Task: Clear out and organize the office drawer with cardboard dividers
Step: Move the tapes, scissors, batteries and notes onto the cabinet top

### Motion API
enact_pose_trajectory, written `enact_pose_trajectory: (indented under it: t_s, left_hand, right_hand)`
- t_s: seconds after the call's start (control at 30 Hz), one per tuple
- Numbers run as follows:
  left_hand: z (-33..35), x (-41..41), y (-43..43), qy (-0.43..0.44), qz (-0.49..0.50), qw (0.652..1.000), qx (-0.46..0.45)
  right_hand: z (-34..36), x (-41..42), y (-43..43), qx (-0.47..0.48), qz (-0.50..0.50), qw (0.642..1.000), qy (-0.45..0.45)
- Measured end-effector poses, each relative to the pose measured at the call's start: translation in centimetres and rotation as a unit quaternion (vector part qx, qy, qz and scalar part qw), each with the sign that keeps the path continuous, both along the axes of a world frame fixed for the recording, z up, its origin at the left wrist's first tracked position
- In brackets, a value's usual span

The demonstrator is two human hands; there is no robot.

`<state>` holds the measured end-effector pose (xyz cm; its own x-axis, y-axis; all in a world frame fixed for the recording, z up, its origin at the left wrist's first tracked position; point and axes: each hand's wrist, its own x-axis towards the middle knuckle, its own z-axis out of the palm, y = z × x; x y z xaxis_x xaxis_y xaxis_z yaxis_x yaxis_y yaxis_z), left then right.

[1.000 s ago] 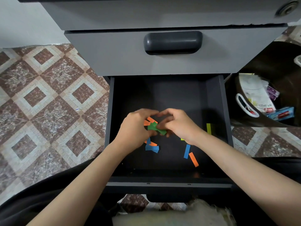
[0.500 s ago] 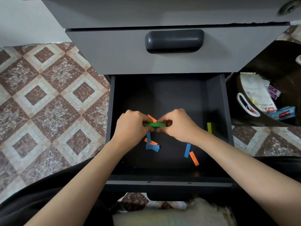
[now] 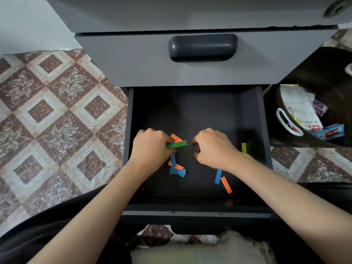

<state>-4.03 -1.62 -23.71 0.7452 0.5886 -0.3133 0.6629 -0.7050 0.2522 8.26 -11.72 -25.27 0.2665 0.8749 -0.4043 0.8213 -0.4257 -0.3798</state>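
At frame centre, the left hand (image 3: pixel 152 149) pinches one end of a green strip (image 3: pixel 176 144). The right hand (image 3: pixel 213 147), just right of the strip's free end, is curled round nothing. Lower right of them, a blue strip (image 3: pixel 218 176) and an orange strip (image 3: pixel 226 184) lie in the open drawer (image 3: pixel 250 115).

Left hand (image 3: pixel 152 149), right hand (image 3: pixel 214 147), curled.

Floor: tiles (image 3: pixel 57 115) with brown squares and cream diamond frames, at the left and lower right of the frame.
Wall: a plain pale wall (image 3: pixel 28 21) in the upper left, reaching down to the floor.
Furniture: a grey cabinet (image 3: pixel 171 14) across the top, with a closed drawer front (image 3: pixel 123 61) and a dark rounded handle (image 3: pixel 202 47).
Lock: a round lock (image 3: pixel 337 6), blurry, in the top right corner.
Light: soft and even, darker at the right.
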Motion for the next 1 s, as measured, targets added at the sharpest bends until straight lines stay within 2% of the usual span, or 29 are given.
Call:
enact_pose_trajectory:
  t_s: [0.1, 0.3, 0.43, 0.57, 0.7, 1.0]
  left_hand:
    - [-0.2, 0.1, -0.2, 0.009, -0.008, 1.0, 0.007]
    - [-0.5, 0.1, -0.4, 0.034, -0.043, 0.998, 0.019]
    - [-0.4, 0.3, -0.4, 0.028, -0.049, 0.998, 0.015]
    - [-0.3, 0.2, -0.5, 0.017, -0.033, 0.999, -0.005]
    - [-0.2, 0.2, -0.5, 0.005, -0.031, 0.999, -0.019]
    - [-0.3, -0.1, -0.1, 0.043, -0.03, 0.997, -0.051]
  right_hand:
    - [0.1, -0.5, -0.1, -0.005, 0.021, 1.0, -0.016]
    - [0.6, -1.2, -0.1, -0.013, 0.046, 0.999, 0.007]
    - [0.4, -0.8, 0.2, 0.044, 0.003, 0.999, 0.013]
    - [0.8, -1.1, 0.4, 0.117, -0.013, 0.991, 0.068]
    - [0.8, -1.3, 0.0, 0.128, -0.014, 0.987, 0.092]
    - [0.2, -1.2, 0.0, 0.128, 0.007, 0.985, 0.116]
